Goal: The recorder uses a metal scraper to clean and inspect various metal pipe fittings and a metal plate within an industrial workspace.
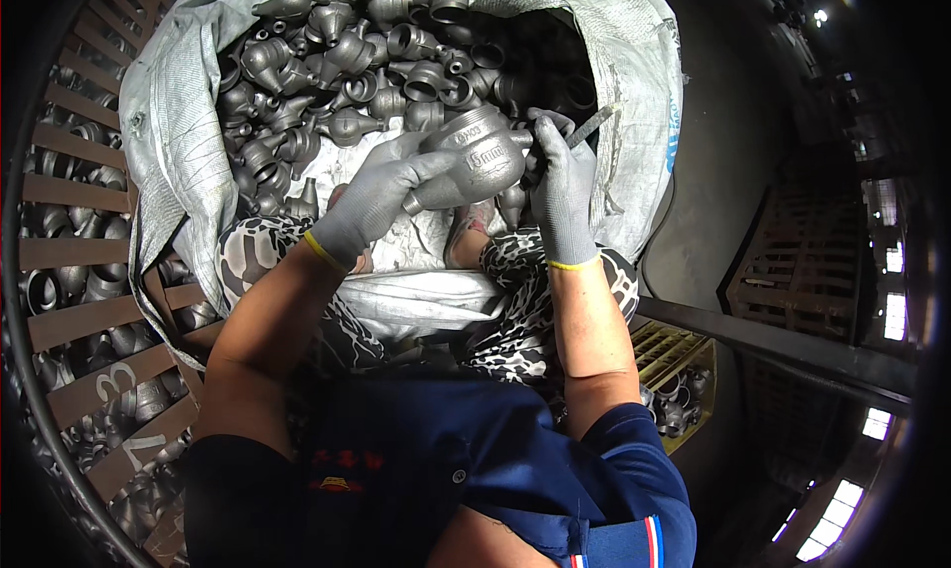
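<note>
A grey metal casting (pixel 480 157), with a round body, raised lettering and a pipe stub at each side, is held up over the open bag. My left hand (pixel 381 197), in a grey knit glove with a yellow cuff, is closed around its left stub. Next to the right stub, my gloved right hand (pixel 565 192) grips a dark flat bar that looks like a file (pixel 594 122). One end of this bar sticks out past my fingers to the upper right; its other end is hidden by the hand. Whether it touches the casting, I cannot tell.
A big white woven bag (pixel 644 83) stands open before my knees, heaped with similar castings (pixel 347 53). To the left is a brown slatted metal crate (pixel 74 251) full of castings. At right are a yellow crate (pixel 674 355) with more castings and a dark metal rail (pixel 773 345).
</note>
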`<state>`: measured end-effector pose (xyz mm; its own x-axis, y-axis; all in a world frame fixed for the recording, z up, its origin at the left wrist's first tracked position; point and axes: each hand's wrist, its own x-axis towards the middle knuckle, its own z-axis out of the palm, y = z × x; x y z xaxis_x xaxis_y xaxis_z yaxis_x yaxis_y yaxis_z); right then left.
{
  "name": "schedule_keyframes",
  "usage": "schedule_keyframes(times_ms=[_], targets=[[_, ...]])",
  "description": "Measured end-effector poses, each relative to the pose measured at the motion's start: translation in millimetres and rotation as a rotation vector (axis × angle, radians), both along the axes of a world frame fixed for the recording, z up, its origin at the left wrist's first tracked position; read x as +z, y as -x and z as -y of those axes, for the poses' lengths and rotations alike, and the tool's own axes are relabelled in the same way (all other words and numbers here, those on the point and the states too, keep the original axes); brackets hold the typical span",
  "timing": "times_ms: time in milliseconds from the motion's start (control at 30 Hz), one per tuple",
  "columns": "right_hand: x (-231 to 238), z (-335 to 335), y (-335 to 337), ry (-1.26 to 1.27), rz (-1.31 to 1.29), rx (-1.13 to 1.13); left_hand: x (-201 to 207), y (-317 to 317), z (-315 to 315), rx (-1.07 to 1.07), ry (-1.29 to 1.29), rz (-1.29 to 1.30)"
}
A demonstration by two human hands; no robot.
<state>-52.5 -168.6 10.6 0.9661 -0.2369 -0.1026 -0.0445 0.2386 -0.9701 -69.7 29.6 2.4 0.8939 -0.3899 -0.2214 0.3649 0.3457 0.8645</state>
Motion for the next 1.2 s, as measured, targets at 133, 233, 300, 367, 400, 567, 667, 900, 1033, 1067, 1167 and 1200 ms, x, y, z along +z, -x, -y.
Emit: schedule_keyframes(times_ms=[133,233,300,367,400,567,667,900,1033,1067,1167,1200], targets=[[3.7,-3.4,1.6,-0.067,-0.001,0.014,5.4,-2.7,-5.8,0.029,0.074,-0.101],[0.9,-0.1,-0.9,-0.153,-0.022,0.015,9.6,-0.1,-4.5,0.053,0.109,-0.092],[-3.2,4.2,-2.8,-0.211,-0.048,0.009,8.6,-0.9,-3.6,0.081,0.127,-0.092],[-7.5,5.8,-5.4,-0.279,-0.065,0.018,3.5,-5.0,-12.3,0.221,0.204,-0.069],[-9.6,7.8,-5.0,-0.279,-0.062,0.015,2.7,-5.6,-16.3,0.218,0.205,-0.067],[-15.6,11.5,-6.0,-0.269,-0.066,0.105,2.9,-5.7,-21.7,0.235,0.140,-0.032],[-14.0,10.6,-6.3,-0.309,-0.042,0.146,-0.1,-9.5,-28.3,0.300,0.157,-0.014],[-8.5,1.1,-0.9,-0.120,-0.034,0.161,-6.0,-16.5,-37.0,0.365,0.169,0.028],[-14.3,0.1,0.4,0.048,-0.002,0.090,-6.7,-17.9,-33.0,0.441,0.033,0.053],[-15.1,0.7,0.9,0.047,-0.002,0.091,-6.7,-17.9,-31.6,0.442,0.033,0.054],[-16.1,3.8,2.2,0.131,-0.016,0.116,-9.2,-18.4,-28.5,0.473,-0.032,-0.018],[-16.4,4.4,1.8,0.165,-0.011,0.110,-12.5,-20.1,-28.0,0.481,-0.073,0.004]])
